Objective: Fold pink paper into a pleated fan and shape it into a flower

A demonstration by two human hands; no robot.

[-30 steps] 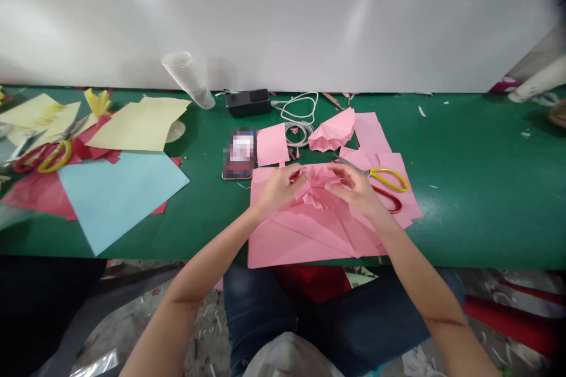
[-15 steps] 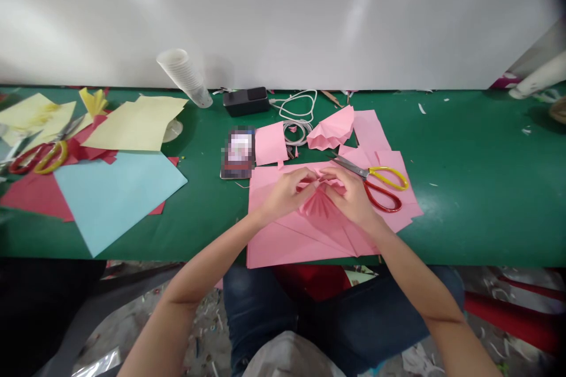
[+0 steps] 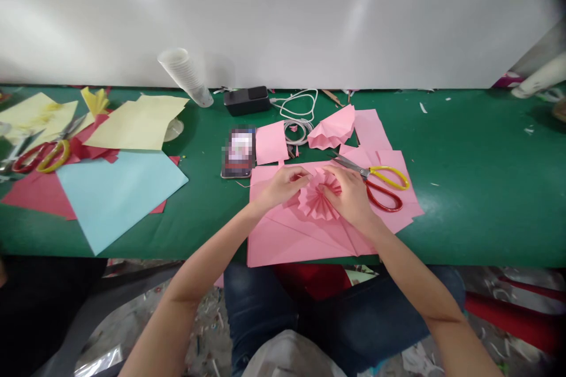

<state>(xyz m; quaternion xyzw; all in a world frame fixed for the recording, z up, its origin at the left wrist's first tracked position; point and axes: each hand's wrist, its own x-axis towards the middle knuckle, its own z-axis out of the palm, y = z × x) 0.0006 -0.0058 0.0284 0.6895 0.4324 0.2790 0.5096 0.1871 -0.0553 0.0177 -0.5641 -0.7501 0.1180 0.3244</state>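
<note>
A pleated pink paper rosette (image 3: 319,203) is spread in a round fan above a stack of pink paper (image 3: 283,241). My right hand (image 3: 354,197) grips it from the right, with the thumb on its centre and the fingers behind its upper edge. At its upper left edge, the fingertips of my left hand (image 3: 285,185) are pinched together; the exact spot they hold is partly hidden. Scissors (image 3: 365,174) with one yellow and one red handle lie on the pink paper, just right of my right hand. Another folded pink fan (image 3: 332,128) rests behind my hands.
A phone (image 3: 239,153), a small pink sheet (image 3: 271,142), a coiled white cable (image 3: 298,132) and a black box (image 3: 246,101) sit behind. Stacked plastic cups (image 3: 186,76) lean by the wall. Leftward lie a blue sheet (image 3: 121,194), yellow paper (image 3: 137,123) and other scissors (image 3: 53,153).
The pleated paper has opened out into a rounder rosette. My right thumb has moved onto its centre, and my left fingertips have shifted slightly left, away from my right hand.
</note>
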